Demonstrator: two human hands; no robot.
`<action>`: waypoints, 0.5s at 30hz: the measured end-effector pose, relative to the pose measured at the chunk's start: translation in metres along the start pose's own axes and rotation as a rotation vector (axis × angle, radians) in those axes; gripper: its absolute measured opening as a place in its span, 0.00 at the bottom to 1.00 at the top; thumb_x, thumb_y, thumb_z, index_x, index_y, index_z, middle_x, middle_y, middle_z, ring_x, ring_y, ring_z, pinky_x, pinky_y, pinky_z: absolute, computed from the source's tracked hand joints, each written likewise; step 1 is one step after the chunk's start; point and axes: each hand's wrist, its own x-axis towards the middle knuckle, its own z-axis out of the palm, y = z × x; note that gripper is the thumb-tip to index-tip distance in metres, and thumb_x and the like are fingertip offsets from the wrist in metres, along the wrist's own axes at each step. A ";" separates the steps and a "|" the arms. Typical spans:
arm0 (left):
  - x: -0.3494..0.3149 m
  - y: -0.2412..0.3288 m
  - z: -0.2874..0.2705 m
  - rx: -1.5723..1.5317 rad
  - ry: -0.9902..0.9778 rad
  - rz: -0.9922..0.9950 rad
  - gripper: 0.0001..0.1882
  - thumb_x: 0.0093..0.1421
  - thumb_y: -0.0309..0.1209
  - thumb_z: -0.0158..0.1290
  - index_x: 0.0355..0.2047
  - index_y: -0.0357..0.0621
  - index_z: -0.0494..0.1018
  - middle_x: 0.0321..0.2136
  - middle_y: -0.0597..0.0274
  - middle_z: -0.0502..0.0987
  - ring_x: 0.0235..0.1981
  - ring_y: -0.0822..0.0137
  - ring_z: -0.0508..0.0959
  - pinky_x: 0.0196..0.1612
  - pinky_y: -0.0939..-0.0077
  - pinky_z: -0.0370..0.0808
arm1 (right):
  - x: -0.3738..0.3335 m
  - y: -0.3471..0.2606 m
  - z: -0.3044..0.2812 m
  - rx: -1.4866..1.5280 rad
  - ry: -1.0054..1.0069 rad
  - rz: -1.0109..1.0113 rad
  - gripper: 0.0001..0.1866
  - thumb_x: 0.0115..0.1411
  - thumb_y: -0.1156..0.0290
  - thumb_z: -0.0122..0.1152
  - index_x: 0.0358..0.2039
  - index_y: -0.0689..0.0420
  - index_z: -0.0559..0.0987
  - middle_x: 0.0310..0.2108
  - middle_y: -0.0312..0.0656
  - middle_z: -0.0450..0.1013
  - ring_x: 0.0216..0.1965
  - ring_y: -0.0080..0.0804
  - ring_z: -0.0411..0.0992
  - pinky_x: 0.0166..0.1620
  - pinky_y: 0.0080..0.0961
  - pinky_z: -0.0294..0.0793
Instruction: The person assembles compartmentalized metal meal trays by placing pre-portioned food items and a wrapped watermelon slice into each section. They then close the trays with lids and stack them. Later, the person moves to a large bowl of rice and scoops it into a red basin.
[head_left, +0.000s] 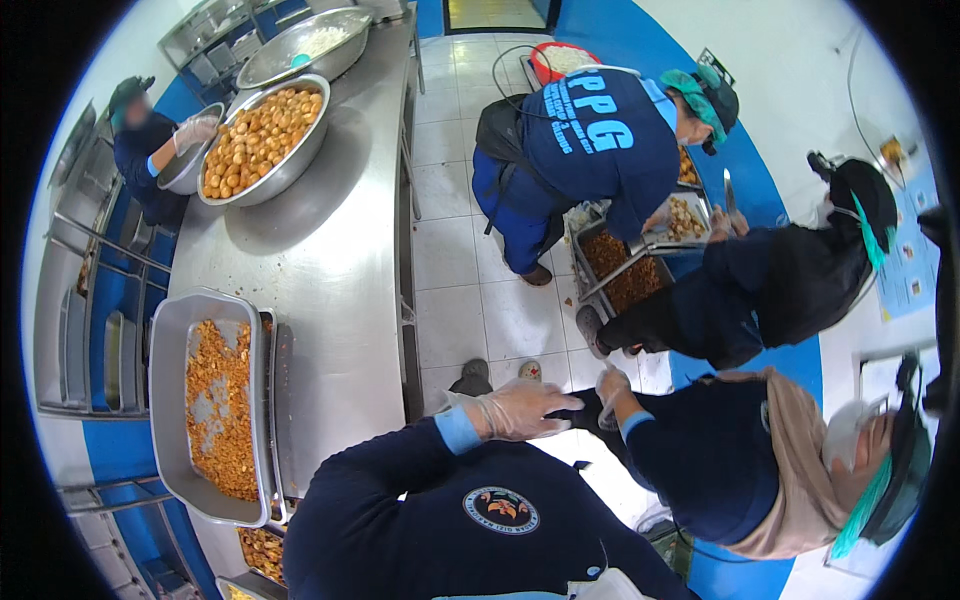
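Note:
My left hand (520, 409), in a clear glove below a light blue cuff, reaches across in front of my chest. Its fingers are stretched out and loosely apart, and I see nothing held in them. Their tips come up to dark cloth (590, 412) beside a co-worker; whether they touch it I cannot tell. Close by is that co-worker's gloved hand (612, 384). My right hand is out of sight. Left of my arm, a deep grey tub (165, 400) holds crumbly orange-brown food (222, 440) on the steel table (335, 330).
Farther along the table stand a metal bowl of round brown food (262, 143) and a wide basin (345, 52). Two co-workers (590, 125) (790, 270) bend over food trays (620, 270) at right. Another person (145, 150) stands beyond the table. White floor tiles (450, 260) lie between.

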 end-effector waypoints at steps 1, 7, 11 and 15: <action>-0.004 -0.017 -0.004 0.059 -0.081 -0.103 0.28 0.65 0.45 0.54 0.62 0.47 0.71 0.54 0.46 0.78 0.54 0.47 0.78 0.58 0.55 0.75 | 0.021 -0.021 -0.013 -0.150 0.023 -0.045 0.19 0.69 0.57 0.57 0.53 0.55 0.79 0.43 0.44 0.80 0.46 0.34 0.79 0.42 0.34 0.79; -0.010 -0.102 -0.066 0.148 -0.170 -0.400 0.35 0.63 0.49 0.55 0.67 0.49 0.67 0.56 0.42 0.76 0.56 0.43 0.78 0.59 0.52 0.74 | 0.139 -0.117 -0.056 -1.613 0.186 -0.616 0.19 0.69 0.56 0.54 0.53 0.55 0.79 0.47 0.46 0.80 0.50 0.37 0.79 0.46 0.36 0.80; -0.005 -0.138 -0.137 0.068 0.038 -0.315 0.33 0.63 0.46 0.56 0.65 0.44 0.68 0.57 0.42 0.75 0.57 0.42 0.76 0.60 0.52 0.73 | 0.136 -0.172 -0.009 -1.281 -0.107 -0.704 0.20 0.68 0.61 0.47 0.50 0.58 0.81 0.47 0.51 0.80 0.54 0.50 0.77 0.54 0.45 0.77; -0.014 -0.166 -0.218 0.113 0.168 -0.416 0.32 0.63 0.44 0.57 0.65 0.43 0.68 0.59 0.43 0.74 0.57 0.42 0.76 0.60 0.52 0.72 | 0.182 -0.349 0.031 -0.555 0.027 -0.072 0.15 0.66 0.64 0.48 0.35 0.60 0.80 0.37 0.55 0.79 0.41 0.54 0.77 0.47 0.50 0.75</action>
